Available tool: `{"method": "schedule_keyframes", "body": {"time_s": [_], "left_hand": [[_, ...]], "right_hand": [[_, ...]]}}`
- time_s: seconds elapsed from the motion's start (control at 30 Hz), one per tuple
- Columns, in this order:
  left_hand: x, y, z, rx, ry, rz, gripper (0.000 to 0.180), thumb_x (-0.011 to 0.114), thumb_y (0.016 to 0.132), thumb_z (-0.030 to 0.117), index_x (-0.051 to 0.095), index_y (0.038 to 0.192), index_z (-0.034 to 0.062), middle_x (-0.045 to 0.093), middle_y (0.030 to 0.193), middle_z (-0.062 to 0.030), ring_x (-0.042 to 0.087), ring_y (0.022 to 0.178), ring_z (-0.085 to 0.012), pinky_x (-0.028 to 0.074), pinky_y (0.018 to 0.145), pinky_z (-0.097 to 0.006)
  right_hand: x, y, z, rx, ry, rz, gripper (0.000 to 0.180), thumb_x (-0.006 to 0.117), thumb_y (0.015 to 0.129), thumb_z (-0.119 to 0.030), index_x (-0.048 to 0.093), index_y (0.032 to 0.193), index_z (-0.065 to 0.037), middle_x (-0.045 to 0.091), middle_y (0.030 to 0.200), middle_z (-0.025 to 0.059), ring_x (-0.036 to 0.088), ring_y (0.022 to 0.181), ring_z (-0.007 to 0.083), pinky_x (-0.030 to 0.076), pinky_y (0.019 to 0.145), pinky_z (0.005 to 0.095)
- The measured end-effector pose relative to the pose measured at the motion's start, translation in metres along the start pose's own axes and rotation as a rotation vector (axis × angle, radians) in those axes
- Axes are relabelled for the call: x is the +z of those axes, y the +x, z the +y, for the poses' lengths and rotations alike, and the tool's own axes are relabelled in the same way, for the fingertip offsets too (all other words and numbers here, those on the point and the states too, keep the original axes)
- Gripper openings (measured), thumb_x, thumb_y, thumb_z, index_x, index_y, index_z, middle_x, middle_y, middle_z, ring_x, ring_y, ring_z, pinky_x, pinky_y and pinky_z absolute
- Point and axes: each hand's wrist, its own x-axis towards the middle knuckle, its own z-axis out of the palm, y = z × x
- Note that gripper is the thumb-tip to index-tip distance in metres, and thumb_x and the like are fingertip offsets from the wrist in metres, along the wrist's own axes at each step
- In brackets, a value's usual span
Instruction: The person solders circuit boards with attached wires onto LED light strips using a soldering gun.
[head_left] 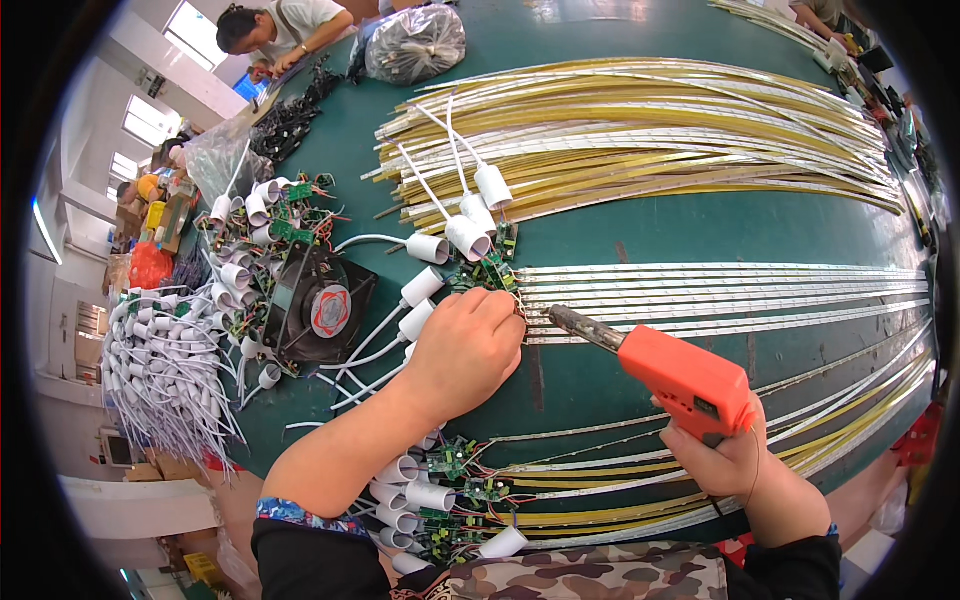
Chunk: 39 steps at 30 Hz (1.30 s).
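Camouflage cloth [590, 578] is lying across the lower edge, nearest the camera, while beyond it a row of slim white strips [700, 267] is stretching left to right over the green table [650, 225], long axes nearly parallel. Their left ends are sitting just beside the left hand [468, 345], which is the nearer of the two; its fingers are lying curled over that end, but the fingertips are being hidden by the knuckles, so I cannot tell how far apart they are or what they are pinching. From the lower right, the right hand [725, 455] is holding an orange soldering gun [690, 378], its fingers wrapping closed around the handle. The gun's metal barrel [590, 328] is pointing up and leftward, slanting across the lower strips, its tip ending just right of the left hand; whether that tip is touching a strip is hard to make out. Green circuit boards [490, 272] and white sockets [467, 238] are clustering just above the left hand, partly covering one another. Farther out, a black fan [330, 305] is standing to the left, and a yellow-and-white bundle [640, 145] is spreading beyond the row. At the upper right, another person is being cut off by the dark rim.
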Motion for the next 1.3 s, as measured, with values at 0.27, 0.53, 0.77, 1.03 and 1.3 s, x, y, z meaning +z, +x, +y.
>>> {"method": "schedule_keyframes", "body": {"time_s": [0.27, 0.53, 0.77, 1.03, 1.3], "left_hand": [[-0.001, 0.001, 0.0, 0.009, 0.002, -0.006, 0.016, 0.074, 0.067, 0.005, 0.063, 0.079, 0.0056, 0.057, 0.086, -0.0059, 0.06, 0.08, -0.0263, 0.05, 0.069, -0.038], [0.001, 0.001, 0.0, 0.011, 0.005, 0.005, 0.015, 0.073, 0.067, 0.005, 0.063, 0.079, 0.0057, 0.057, 0.086, -0.006, 0.06, 0.079, -0.0265, 0.05, 0.069, -0.039], [-0.001, 0.002, 0.001, 0.02, 0.004, 0.019, 0.014, 0.073, 0.067, 0.005, 0.063, 0.077, 0.006, 0.058, 0.085, -0.0061, 0.06, 0.079, -0.0267, 0.051, 0.068, -0.039], [-0.011, -0.004, -0.002, -0.032, -0.145, 0.02, 0.021, 0.075, 0.072, 0.004, 0.064, 0.09, 0.0057, 0.063, 0.091, -0.0065, 0.064, 0.085, -0.0284, 0.053, 0.074, -0.039], [-0.009, -0.009, -0.011, 0.04, -0.284, 0.045, 0.02, 0.074, 0.074, -0.001, 0.066, 0.091, 0.0061, 0.064, 0.088, -0.0057, 0.064, 0.085, -0.028, 0.052, 0.075, -0.04]], "right_hand": [[-0.006, 0.0, 0.004, -0.048, -0.079, -0.054, 0.051, 0.076, 0.078, -0.01, 0.06, 0.126, -0.002, 0.066, 0.107, 0.0139, 0.066, 0.083, 0.0287, 0.053, 0.075, 0.0359], [-0.006, -0.003, 0.005, -0.032, -0.05, -0.013, 0.052, 0.076, 0.077, -0.011, 0.061, 0.126, -0.005, 0.067, 0.107, 0.0141, 0.067, 0.086, 0.0312, 0.053, 0.076, 0.0373], [-0.01, -0.001, 0.0, -0.082, -0.069, -0.043, 0.053, 0.077, 0.077, -0.007, 0.059, 0.127, -0.001, 0.068, 0.108, 0.0146, 0.068, 0.085, 0.0279, 0.054, 0.078, 0.0354], [-0.012, -0.003, 0.001, -0.107, -0.052, -0.03, 0.059, 0.076, 0.077, -0.004, 0.054, 0.132, 0.003, 0.069, 0.107, 0.0145, 0.069, 0.085, 0.0254, 0.055, 0.077, 0.0338], [-0.012, -0.003, 0.003, -0.116, -0.077, -0.04, 0.057, 0.077, 0.077, -0.006, 0.056, 0.129, 0.0, 0.069, 0.104, 0.0136, 0.069, 0.083, 0.0273, 0.054, 0.075, 0.035]]}}
